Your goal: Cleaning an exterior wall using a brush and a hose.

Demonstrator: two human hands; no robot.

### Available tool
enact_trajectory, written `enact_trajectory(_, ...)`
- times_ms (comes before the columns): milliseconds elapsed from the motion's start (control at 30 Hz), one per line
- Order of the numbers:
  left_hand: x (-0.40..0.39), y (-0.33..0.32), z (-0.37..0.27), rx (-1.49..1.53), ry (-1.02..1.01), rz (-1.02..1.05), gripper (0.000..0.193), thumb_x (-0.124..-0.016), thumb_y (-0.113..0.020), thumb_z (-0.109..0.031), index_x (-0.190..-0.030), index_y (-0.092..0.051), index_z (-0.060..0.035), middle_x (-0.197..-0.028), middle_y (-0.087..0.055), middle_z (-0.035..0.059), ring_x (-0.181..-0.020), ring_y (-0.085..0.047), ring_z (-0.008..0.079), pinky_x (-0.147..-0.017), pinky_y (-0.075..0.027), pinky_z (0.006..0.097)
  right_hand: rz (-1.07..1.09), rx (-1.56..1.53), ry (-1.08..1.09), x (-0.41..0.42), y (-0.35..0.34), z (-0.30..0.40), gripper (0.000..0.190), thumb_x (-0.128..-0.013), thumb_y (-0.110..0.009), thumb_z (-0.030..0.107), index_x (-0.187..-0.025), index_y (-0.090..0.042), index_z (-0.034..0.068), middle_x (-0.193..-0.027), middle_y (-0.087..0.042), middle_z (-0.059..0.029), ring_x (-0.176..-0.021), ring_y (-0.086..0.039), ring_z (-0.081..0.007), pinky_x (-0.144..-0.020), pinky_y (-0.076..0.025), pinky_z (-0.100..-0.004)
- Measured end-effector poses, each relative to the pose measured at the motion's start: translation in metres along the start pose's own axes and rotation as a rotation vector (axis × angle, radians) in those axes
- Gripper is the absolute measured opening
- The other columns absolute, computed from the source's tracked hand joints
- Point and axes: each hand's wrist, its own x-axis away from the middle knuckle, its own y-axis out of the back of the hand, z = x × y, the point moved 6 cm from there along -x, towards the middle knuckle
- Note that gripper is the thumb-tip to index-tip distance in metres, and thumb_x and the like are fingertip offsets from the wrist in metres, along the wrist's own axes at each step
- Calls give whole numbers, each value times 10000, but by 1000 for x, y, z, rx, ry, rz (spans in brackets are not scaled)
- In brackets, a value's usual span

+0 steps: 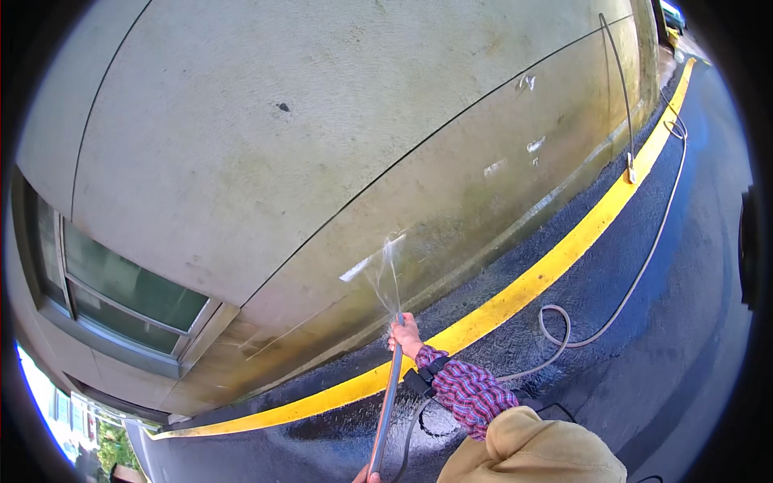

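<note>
My right hand point(406, 335) grips a grey garden hose point(391, 380) close to its outlet, with the arm stretched toward the wall. A fanned stream of water point(388, 275) leaves the hose and strikes the stained lower part of the concrete wall point(416, 205). It lands around a whitish strip point(371, 258) on that wall. At the bottom edge of the view, my left hand point(367, 476) holds the same hose lower down; only part of this hand shows. A checked sleeve point(474, 392) and a black strap cover my right forearm and wrist.
A yellow painted line point(531, 281) runs along the wet asphalt point(676, 290) beside the wall. More thin hose point(643, 271) lies looped across the ground at right. A long-handled tool point(622, 78) leans against the wall, its foot on the line. A window point(130, 290) is at left.
</note>
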Motion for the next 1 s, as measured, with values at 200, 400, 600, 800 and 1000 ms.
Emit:
enact_trajectory(200, -11, -48, 0, -19, -13, 45, 206, -768, -500, -226, -711, -523, -29, -522, -348, -66, -482, -293, 30, -413, -224, 197, -234, -74, 180, -28, 94, 34, 200, -754, -374, 27, -826, -282, 191, -516, -354, -59, -307, -352, -164, -245, -302, -312)
enact_trajectory(400, -12, -89, -1, -31, 151, 350, 286, -764, -509, -219, -922, -544, 18, -607, -458, -26, -533, -374, 46, -470, -301, 185, -271, -88, 172, -15, 158, 78, 199, -746, -390, 54, -836, -270, 184, -504, -340, -57, -307, -352, -162, -264, -317, -303)
enact_trajectory(600, 4, -76, 5, 25, 231, 302, 279, -738, -538, -139, -989, -537, -18, -555, -405, -65, -476, -348, 19, -411, -263, 171, -231, 7, -47, -22, 140, 30, 167, -767, -388, 58, -824, -291, 181, -492, -329, -59, -336, -338, -153, -280, -293, -287)
enact_trajectory(800, 38, -51, -3, 62, 201, 146, 281, -732, -547, -150, -970, -541, 0, -632, -458, -42, -543, -369, 27, -467, -285, 172, -32, 141, -211, -24, 88, -58, 187, -719, -445, 26, -791, -311, 135, -493, -313, -59, -348, -324, -155, -313, -297, -296)
enact_trajectory(1000, 52, -37, 17, 54, 243, 47, 271, -747, -543, -163, -947, -539, 19, -704, -509, -15, -626, -417, 40, -561, -343, 184, -50, 105, -257, -17, 89, -78, 203, -718, -444, 42, -795, -314, 178, -499, -323, -48, -355, -340, -144, -299, -292, -283)
